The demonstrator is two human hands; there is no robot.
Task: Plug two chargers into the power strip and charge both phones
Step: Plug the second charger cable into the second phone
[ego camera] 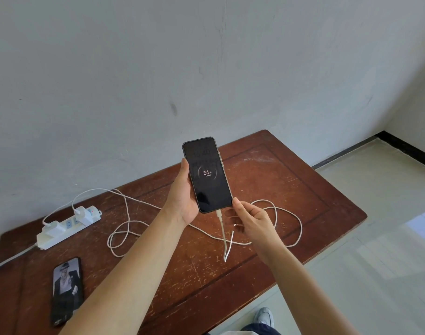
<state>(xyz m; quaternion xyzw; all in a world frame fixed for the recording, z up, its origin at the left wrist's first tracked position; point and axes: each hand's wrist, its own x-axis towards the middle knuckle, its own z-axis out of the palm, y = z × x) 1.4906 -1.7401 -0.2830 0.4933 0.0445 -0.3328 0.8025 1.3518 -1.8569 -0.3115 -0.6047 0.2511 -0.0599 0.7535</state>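
Observation:
My left hand (182, 199) holds a black phone (207, 175) upright above the table, its screen lit and reading 54 %. A white cable (221, 223) is plugged into its bottom end. Just right of that end, my right hand (251, 220) has its thumb touching the phone's lower corner, fingers loosely curled and holding nothing. A white power strip (61, 232) lies at the table's left with two white chargers (84, 215) (53, 226) plugged in. A second phone (66, 290) lies flat near the front left, screen lit, with no cable visible at it.
The brown wooden table (291, 180) stands against a grey wall. Loops of white cable (286, 213) sprawl across its middle. The strip's own cord (10, 258) runs off the left edge. Pale floor and my shoe (264, 316) are at the right.

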